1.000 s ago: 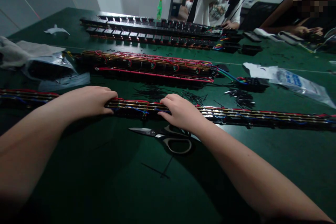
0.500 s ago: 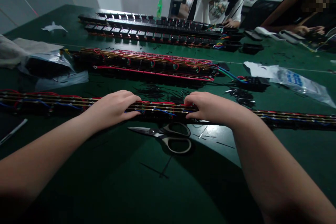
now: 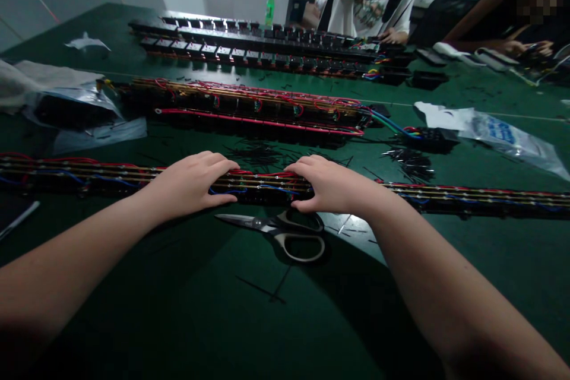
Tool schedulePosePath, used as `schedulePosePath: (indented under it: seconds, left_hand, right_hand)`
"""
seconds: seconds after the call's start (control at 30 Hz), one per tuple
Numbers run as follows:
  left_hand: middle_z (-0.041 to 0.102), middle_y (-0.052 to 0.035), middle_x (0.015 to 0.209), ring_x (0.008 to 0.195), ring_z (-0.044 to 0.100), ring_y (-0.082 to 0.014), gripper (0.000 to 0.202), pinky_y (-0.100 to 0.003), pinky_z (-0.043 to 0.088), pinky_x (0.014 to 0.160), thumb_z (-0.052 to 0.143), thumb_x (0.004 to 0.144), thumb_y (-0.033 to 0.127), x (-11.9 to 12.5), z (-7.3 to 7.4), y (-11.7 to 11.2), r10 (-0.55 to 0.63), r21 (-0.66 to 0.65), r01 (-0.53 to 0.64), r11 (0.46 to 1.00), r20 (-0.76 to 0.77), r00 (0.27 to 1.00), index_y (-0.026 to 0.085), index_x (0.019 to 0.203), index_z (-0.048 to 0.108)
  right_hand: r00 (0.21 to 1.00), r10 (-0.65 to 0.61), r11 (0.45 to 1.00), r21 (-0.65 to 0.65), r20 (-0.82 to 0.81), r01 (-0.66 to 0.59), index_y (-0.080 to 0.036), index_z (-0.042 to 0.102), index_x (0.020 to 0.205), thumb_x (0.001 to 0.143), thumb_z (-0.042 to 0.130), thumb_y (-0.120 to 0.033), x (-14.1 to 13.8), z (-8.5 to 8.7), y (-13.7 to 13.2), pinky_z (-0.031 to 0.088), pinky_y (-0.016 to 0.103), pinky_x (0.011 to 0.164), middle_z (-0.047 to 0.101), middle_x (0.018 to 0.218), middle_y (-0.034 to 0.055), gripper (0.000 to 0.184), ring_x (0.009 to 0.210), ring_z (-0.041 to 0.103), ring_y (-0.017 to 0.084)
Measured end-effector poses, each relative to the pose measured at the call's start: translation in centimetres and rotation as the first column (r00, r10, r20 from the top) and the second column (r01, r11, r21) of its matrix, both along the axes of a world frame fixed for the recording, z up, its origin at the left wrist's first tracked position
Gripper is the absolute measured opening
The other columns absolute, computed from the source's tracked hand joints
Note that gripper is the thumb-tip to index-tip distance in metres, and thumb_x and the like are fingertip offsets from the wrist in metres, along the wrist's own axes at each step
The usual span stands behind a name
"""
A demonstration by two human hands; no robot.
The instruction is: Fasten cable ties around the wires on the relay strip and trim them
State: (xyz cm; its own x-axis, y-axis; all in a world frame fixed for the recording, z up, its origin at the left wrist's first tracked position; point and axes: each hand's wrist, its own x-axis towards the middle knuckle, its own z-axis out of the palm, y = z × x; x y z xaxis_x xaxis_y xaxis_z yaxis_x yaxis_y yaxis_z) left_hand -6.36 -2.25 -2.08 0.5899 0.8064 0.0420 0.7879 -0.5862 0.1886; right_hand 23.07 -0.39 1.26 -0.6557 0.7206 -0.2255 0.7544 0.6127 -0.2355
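A long black strip of sockets with red, blue and brass wiring (image 3: 467,197) lies across the green table (image 3: 178,309) in front of me. My left hand (image 3: 189,185) grips it from above, fingers curled over its far side and thumb on the near side. My right hand (image 3: 332,185) grips the same strip a little to the right in the same way. Grey-handled scissors (image 3: 285,231) lie on the table just below and between my hands, blades pointing left.
Another wired strip (image 3: 258,110) lies further back, and black socket strips (image 3: 267,47) beyond it. Cut black cable-tie ends (image 3: 267,154) litter the table. Plastic bags sit at left (image 3: 75,107) and right (image 3: 503,136). Two other people (image 3: 378,12) work at the far edge.
Both hands have moved along the strip: the left shifted right from a second ago, the right moved right and then back left a little. The strip stays on the table.
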Motion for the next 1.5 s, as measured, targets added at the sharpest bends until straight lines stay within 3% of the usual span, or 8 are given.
schedulePosePath:
  seconds: [0.23, 0.67, 0.9, 1.17, 1.5]
  left_hand:
    - [0.069, -0.0147, 0.112, 0.102, 0.065, -0.0293, 0.047, -0.042, 0.055, 0.085, 0.052, 0.096, 0.053, -0.5, -1.1, 0.1, -0.047, 0.130, 0.047, 0.990, -0.008, 0.999, 0.014, 0.118, 0.066]
    - [0.069, -0.0157, 0.113, 0.104, 0.065, -0.0282, 0.060, -0.042, 0.055, 0.089, 0.038, 0.099, 0.061, -1.3, -0.9, 1.1, -0.094, 0.127, 0.092, 0.988, 0.011, 0.996, 0.012, 0.120, 0.066]
    - [0.070, -0.0172, 0.112, 0.102, 0.066, -0.0291, 0.058, -0.043, 0.057, 0.087, 0.042, 0.099, 0.058, -1.7, -1.3, 1.1, -0.109, 0.159, 0.104, 0.982, 0.024, 0.994, 0.011, 0.119, 0.067]
    - [0.070, -0.0173, 0.107, 0.095, 0.067, -0.0279, 0.046, -0.041, 0.058, 0.079, 0.048, 0.099, 0.047, -1.4, -1.9, 0.9, -0.152, 0.293, 0.145, 0.945, 0.000, 0.988, 0.008, 0.115, 0.066]
    - [0.069, -0.0164, 0.105, 0.094, 0.067, -0.0297, 0.035, -0.043, 0.058, 0.080, 0.055, 0.093, 0.038, -1.1, -1.8, 0.5, -0.114, 0.278, 0.114, 0.954, -0.017, 0.993, 0.011, 0.113, 0.065]
  right_hand:
    - [0.999, -0.036, 0.999, -0.033, -0.034, 0.035, -0.015, 0.069, 0.115, 0.078, 0.076, -0.042, -0.1, 0.0, 0.1, 0.049, 0.038, 0.092, 0.065, 0.118, 0.0139, 0.046, 0.110, 0.060, 0.030]
    - [0.996, -0.055, 0.998, 0.028, -0.067, 0.057, -0.015, 0.067, 0.115, 0.074, 0.079, -0.045, -0.6, -0.7, 0.6, 0.049, 0.038, 0.091, 0.064, 0.120, 0.0130, 0.052, 0.110, 0.059, 0.030]
    - [0.998, -0.026, 0.996, 0.087, -0.049, 0.031, -0.012, 0.068, 0.115, 0.073, 0.079, -0.043, -0.8, -1.4, 0.7, 0.050, 0.038, 0.091, 0.065, 0.117, 0.0137, 0.053, 0.106, 0.060, 0.030]
    - [0.998, -0.058, 0.983, 0.173, -0.017, 0.060, -0.013, 0.066, 0.115, 0.075, 0.075, -0.044, -0.8, -1.9, 0.0, 0.051, 0.040, 0.086, 0.068, 0.118, 0.0133, 0.051, 0.103, 0.063, 0.031]
    - [0.998, 0.000, 0.977, 0.213, -0.057, 0.012, -0.013, 0.067, 0.113, 0.077, 0.069, -0.044, -0.2, -2.6, -0.2, 0.050, 0.043, 0.086, 0.070, 0.112, 0.0116, 0.049, 0.103, 0.064, 0.031]
